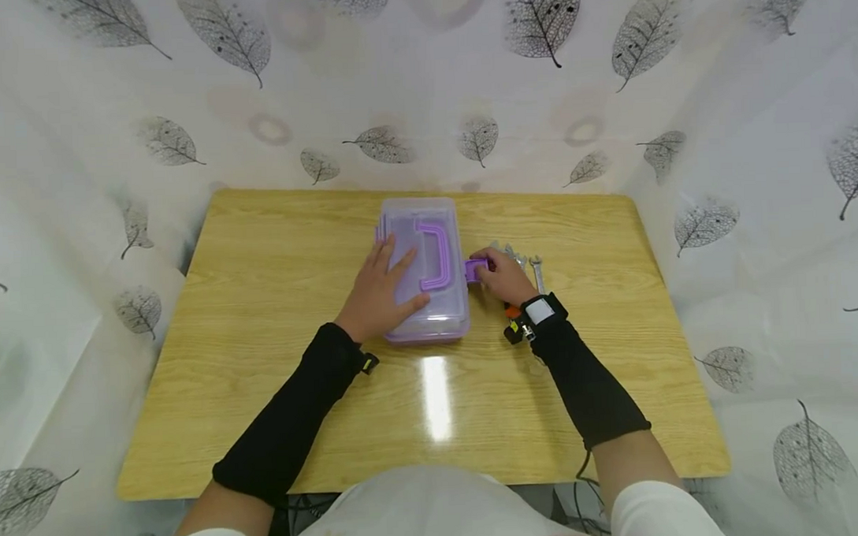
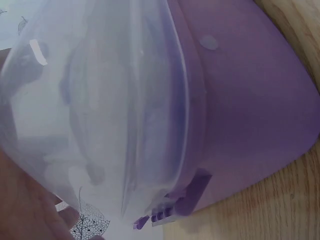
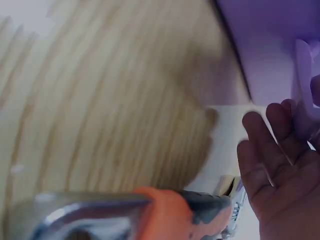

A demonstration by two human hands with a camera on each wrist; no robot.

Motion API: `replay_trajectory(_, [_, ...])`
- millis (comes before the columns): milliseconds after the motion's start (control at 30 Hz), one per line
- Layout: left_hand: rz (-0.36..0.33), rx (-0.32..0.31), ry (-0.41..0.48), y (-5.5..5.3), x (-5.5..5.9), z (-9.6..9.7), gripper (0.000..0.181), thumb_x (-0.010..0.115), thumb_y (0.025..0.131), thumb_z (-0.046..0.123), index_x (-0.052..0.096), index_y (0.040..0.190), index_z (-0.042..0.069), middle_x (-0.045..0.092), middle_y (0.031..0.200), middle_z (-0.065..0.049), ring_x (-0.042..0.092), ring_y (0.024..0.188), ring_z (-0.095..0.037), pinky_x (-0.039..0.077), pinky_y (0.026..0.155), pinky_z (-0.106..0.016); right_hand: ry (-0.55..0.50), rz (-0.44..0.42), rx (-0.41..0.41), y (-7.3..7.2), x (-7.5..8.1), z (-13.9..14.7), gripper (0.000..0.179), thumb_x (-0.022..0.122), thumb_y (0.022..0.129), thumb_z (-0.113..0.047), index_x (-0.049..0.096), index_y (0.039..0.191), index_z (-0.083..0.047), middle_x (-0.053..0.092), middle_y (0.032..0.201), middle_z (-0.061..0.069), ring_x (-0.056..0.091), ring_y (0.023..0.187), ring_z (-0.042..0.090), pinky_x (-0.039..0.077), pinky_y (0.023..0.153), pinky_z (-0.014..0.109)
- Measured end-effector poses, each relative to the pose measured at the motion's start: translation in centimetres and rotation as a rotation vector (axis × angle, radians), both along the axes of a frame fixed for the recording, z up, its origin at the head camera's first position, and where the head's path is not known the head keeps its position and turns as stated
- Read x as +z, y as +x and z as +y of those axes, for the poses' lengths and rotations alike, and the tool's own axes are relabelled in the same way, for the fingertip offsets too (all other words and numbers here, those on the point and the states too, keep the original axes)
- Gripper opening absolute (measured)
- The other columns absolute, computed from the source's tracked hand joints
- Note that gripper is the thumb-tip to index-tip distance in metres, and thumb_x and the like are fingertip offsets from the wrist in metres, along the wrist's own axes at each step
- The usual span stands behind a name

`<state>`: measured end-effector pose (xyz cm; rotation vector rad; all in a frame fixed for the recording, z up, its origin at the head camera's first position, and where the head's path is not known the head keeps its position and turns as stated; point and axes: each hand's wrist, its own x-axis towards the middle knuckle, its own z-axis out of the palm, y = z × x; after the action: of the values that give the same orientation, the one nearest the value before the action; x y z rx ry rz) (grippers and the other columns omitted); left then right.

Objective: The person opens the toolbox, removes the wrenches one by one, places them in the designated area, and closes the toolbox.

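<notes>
A storage box with a clear lid and purple base [image 2: 255, 95] sits on the table, its purple handle [image 1: 443, 256] lying flat on the lid [image 1: 423, 311]. My left hand [image 1: 379, 295] rests on the left part of the lid, fingers spread. On the box's right side, my right hand [image 1: 503, 277] pinches the purple latch [image 1: 474, 270], which stands out from the wall. In the right wrist view, the thumb is at the latch's near face and other fingers extend beside it. The box's contents cannot be made out through the lid.
Several metal wrenches [image 1: 537, 270] lie right of the box, partly behind my right hand. An orange-and-black handled tool [image 3: 167, 212] with a metal end lies near my right wrist. The wooden table [image 1: 259, 266] meets a leaf-patterned curtain [image 1: 423, 87] at the back.
</notes>
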<state>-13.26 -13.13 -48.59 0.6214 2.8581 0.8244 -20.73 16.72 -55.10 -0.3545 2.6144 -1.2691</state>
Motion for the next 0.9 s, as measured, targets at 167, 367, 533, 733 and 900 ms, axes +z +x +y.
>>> replay_trajectory(167, [-0.038,0.002,0.03,0.1,-0.2,0.0,0.089,0.055,0.098,0.066,0.02,0.167,0.021,-0.009,0.173,-0.013,-0.008,0.159,-0.037,0.011,0.127,-0.058,-0.266,-0.005,-0.128,0.8,0.2,-0.7,0.036,0.057,0.108,-0.026,0.065,0.128,0.002,0.065,0.118,0.019,0.06,0.1,0.023,0.05,0.082,0.029])
replay_trajectory(367, [-0.059,0.008,0.068,0.2,-0.4,0.1,0.089,0.056,0.098,0.065,0.021,0.167,0.022,-0.009,0.174,-0.011,-0.01,0.159,-0.035,0.015,0.125,-0.061,-0.141,0.182,-0.031,2.4,0.4,-2.5,0.045,0.041,0.113,-0.023,0.052,0.15,-0.001,0.06,0.138,0.024,0.056,0.126,0.034,0.042,0.111,0.045])
replay_trajectory(533, [-0.074,0.031,0.08,0.2,-0.9,-0.2,0.091,0.053,0.097,0.071,0.02,0.167,0.024,-0.013,0.173,-0.006,-0.013,0.159,-0.033,0.019,0.124,-0.061,-0.047,0.243,-0.003,2.5,-0.2,-3.5,0.047,0.043,0.111,-0.022,0.048,0.153,-0.002,0.062,0.126,0.027,0.057,0.114,0.038,0.045,0.101,0.051])
replay_trajectory(733, [-0.071,0.048,0.106,0.4,-1.4,-0.2,0.09,0.053,0.096,0.071,0.022,0.167,0.024,-0.013,0.173,-0.004,-0.015,0.158,-0.03,0.023,0.122,-0.064,-0.028,0.194,-0.106,3.1,-0.8,-4.3,0.047,0.04,0.113,-0.03,0.057,0.147,-0.001,0.065,0.123,0.025,0.059,0.116,0.039,0.048,0.1,0.051])
replay_trajectory(900, [-0.065,0.059,0.105,0.8,-1.4,0.0,0.089,0.056,0.097,0.067,0.025,0.166,0.021,-0.011,0.173,-0.007,-0.013,0.158,-0.033,0.025,0.12,-0.066,-0.036,0.045,-0.162,4.3,-0.7,-4.5,0.06,0.031,0.113,-0.05,0.059,0.147,-0.009,0.064,0.14,0.017,0.058,0.132,0.034,0.045,0.113,0.048])
